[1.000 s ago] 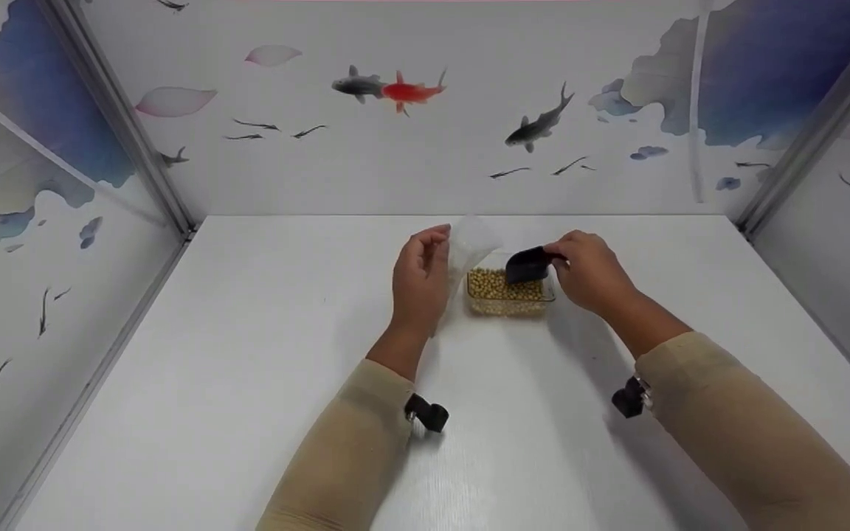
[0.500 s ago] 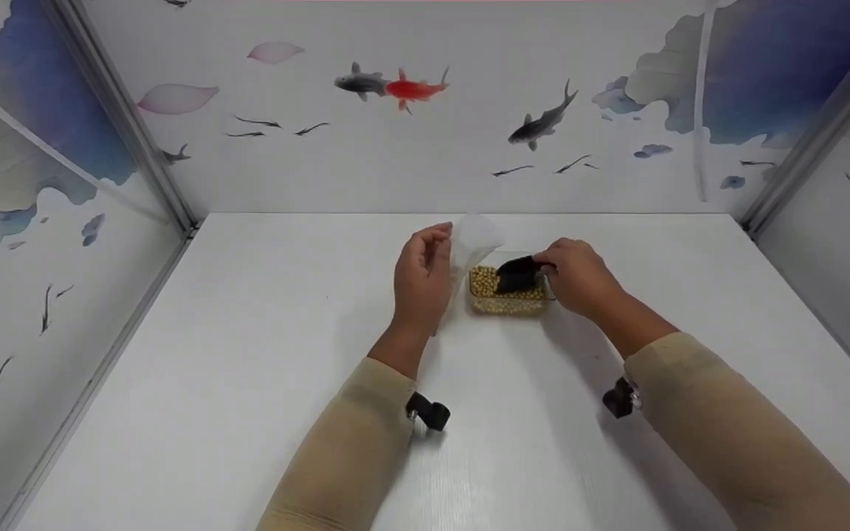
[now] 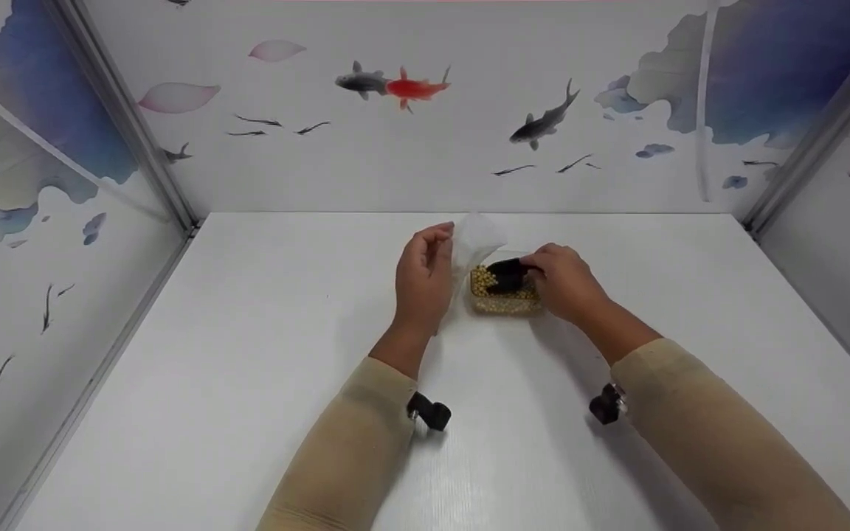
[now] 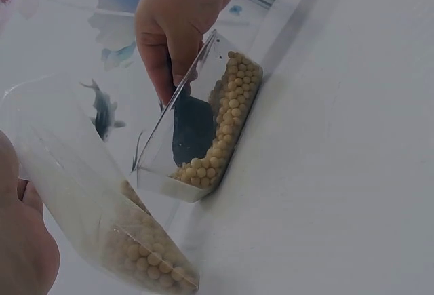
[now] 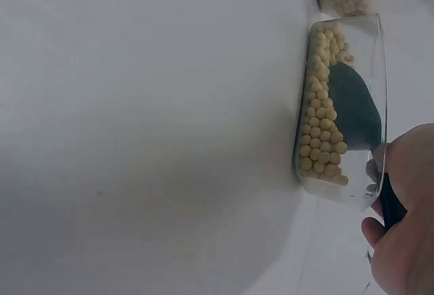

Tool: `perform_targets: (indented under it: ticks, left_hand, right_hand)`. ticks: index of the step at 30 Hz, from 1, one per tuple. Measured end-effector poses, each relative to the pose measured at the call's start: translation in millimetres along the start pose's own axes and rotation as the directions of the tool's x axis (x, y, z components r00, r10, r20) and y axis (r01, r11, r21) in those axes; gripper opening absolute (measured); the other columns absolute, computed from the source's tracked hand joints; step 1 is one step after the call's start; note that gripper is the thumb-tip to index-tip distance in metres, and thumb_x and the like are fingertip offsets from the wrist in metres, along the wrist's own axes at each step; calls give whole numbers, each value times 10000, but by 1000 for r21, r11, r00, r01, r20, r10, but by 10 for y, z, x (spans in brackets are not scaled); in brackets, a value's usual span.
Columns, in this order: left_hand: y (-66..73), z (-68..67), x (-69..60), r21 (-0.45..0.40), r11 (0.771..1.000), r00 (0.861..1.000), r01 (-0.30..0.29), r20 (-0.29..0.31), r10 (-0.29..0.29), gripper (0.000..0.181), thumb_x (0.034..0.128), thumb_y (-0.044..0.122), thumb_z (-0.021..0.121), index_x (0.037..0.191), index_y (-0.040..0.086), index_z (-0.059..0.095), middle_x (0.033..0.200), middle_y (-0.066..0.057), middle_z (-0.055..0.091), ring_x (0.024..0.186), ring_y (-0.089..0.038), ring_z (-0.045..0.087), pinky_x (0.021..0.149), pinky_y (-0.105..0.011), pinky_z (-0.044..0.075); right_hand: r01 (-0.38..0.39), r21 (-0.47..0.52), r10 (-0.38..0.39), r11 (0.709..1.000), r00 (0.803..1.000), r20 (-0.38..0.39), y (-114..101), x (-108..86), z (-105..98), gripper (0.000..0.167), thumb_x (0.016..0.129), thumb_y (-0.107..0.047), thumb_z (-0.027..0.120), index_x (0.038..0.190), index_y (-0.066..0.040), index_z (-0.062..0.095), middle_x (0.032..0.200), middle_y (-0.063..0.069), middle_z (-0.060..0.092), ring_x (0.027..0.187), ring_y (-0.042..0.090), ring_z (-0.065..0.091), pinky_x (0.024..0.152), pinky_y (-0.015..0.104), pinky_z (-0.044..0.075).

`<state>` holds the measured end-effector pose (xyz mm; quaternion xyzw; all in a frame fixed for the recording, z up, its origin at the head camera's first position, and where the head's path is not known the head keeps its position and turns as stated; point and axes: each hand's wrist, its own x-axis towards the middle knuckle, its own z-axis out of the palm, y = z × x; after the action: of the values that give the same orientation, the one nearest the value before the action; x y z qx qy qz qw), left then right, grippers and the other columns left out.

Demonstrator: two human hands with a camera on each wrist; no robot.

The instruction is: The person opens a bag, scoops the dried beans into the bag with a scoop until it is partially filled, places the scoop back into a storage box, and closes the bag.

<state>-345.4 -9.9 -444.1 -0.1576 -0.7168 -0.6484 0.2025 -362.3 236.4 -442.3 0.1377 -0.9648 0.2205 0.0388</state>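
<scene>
My right hand grips the handle of a black scoop, whose blade is dug into dry soybeans in a clear rectangular container. In the left wrist view the scoop shows through the container's wall, with beans around its tip. To the container's left, my left hand holds a clear plastic bag upright by its side; the fingertips behind the film are partly hidden. More soybeans lie in the bottom of the bag, which stands close beside the container.
A white table carries the container and the bag. Behind it rises a white back wall printed with fish, and printed side panels stand left and right. A small black device is strapped at each sleeve.
My right hand has moved left and down, pushing the scoop deeper into the soybeans toward the container's left end. The left hand and the bag have stayed in place.
</scene>
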Motion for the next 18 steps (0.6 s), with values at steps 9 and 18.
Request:
perform_targets:
  ticks: [9,18]
  left_hand:
    - [-7,-1,6,0,1000,1000,-13,8,13,205,1150,244,507,1249,96,607,1447,-29,646,1405,-152,589,1186,-312,501]
    - [-5,3,3,-17,1000,1000,-16,-1,16,231,1147,236,516,1262,60,612,1440,-35,654,1396,-164,598,1172,-321,514]
  right_hand:
    - [-39,137,37,990,999,17,11,-11,75,349,1109,-89,552,1438,-40,657,1390,190,643,1357,393,595,1152,562,510]
    - [-66,208,68,976,998,-2,24,-27,121,366,1118,-98,535,1465,-40,635,1434,193,614,1391,388,568,1177,567,484]
